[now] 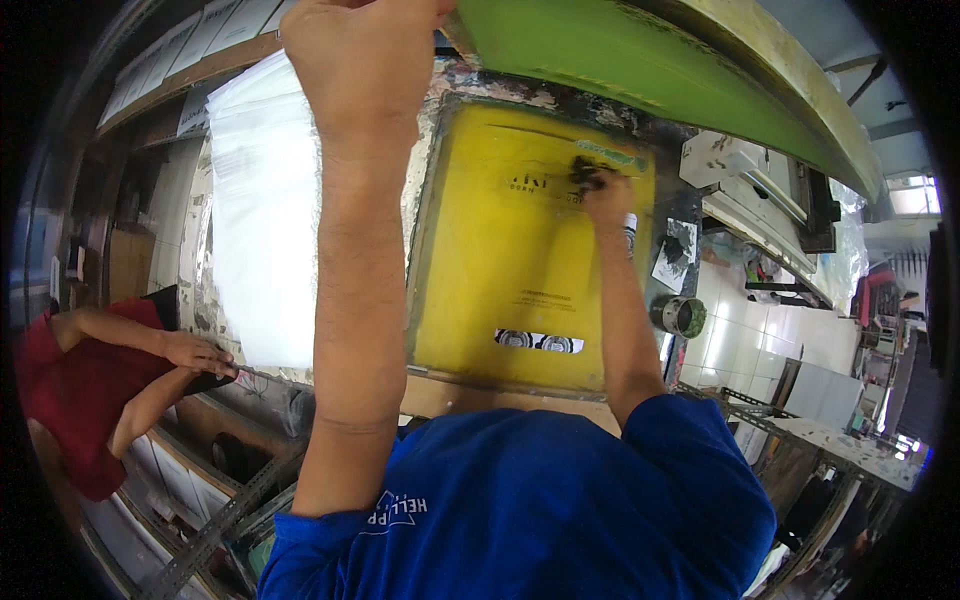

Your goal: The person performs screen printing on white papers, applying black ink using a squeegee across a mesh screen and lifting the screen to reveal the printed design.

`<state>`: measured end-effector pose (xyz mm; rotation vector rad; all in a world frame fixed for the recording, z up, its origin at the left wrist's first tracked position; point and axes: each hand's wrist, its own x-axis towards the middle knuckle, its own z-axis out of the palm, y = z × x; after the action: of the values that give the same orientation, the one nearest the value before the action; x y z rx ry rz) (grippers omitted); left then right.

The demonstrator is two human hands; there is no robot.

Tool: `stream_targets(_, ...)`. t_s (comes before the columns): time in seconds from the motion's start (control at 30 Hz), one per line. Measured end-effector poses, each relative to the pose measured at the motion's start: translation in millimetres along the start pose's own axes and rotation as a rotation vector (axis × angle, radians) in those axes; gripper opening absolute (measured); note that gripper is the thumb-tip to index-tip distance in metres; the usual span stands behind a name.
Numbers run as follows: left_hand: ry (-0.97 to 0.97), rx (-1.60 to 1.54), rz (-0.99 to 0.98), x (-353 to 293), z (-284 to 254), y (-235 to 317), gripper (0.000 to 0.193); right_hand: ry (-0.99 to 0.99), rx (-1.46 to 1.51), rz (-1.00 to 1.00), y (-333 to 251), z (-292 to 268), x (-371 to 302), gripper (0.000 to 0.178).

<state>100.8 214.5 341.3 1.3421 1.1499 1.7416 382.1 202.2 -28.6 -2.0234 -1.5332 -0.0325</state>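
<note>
My right hand is closed on a black-stained wad, probably a rag, and presses it on the upper right of a yellow screen-printing mesh. Dark lettering and small printed marks show in the yellow mesh. My left arm reaches far forward, and my left hand is at the top edge of the view, beside the near corner of a raised green screen. Its fingers are mostly cut off, so its grip is hidden. A stack of white sheets lies left of the yellow mesh.
A round tin and a black-smeared paper sit right of the mesh. At the left, a person in a red shirt rests their hands by the table edge. Metal racking stands at the lower right.
</note>
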Motion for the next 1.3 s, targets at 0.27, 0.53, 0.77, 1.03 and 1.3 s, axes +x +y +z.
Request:
stream_targets(0.27,0.114,0.064,0.069,-11,15,8,0.055,-0.113,0.132,-0.158,-79,52,8,0.025)
stream_targets(0.53,-0.180,-0.071,0.036,0,-24,6,0.053,-0.135,0.249,-0.051,-92,58,29,0.028)
stream_targets(0.77,0.010,-0.110,-0.007,-7,6,3,0.048,-0.018,-0.151,-0.019,-84,71,29,0.015)
stream_targets(1.03,-0.035,0.012,0.056,-1,-18,-13,0.051,-0.419,0.077,-0.169,-59,2,21,0.026)
stream_targets(1.3,0.044,-0.004,0.002,-12,3,3,0.051,-0.496,-0.006,-0.009,14,-37,20,0.032)
